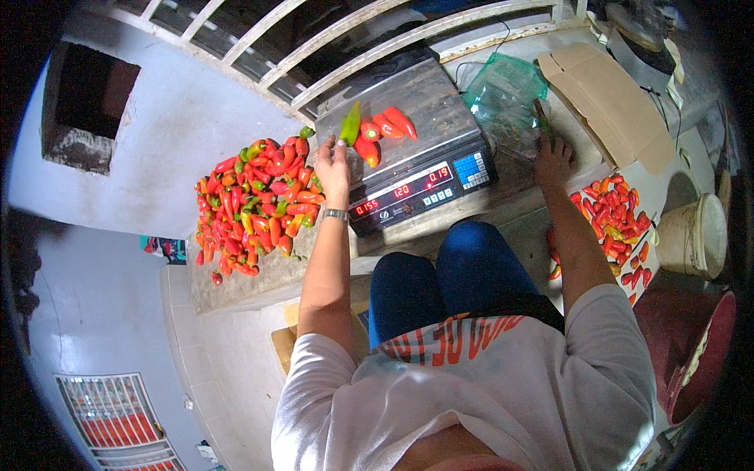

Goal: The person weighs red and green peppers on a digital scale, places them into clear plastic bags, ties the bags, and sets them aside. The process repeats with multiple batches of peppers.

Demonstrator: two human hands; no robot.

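Note:
My left hand (333,165) pinches the lower end of a long green pepper (351,124) at the left edge of a digital scale. Beside it, several red peppers (389,125) lie on the scale's grey metal plate (430,88). The scale's black front panel (424,184) has lit red digits and blue keys. My right hand (555,162) rests right of the scale, fingers spread, by a clear plastic bag (514,133). A narrow dark thing (540,115) sticks out past its fingertips; its kind and whether the hand touches it are unclear.
A big heap of red and green peppers (255,200) covers the counter on the left. More peppers (613,220) lie at the right, near a whitish bucket (695,235) and a dark red tub (691,353). Cardboard (609,98) and green netting (506,82) sit behind; white bars (338,47) run along the back.

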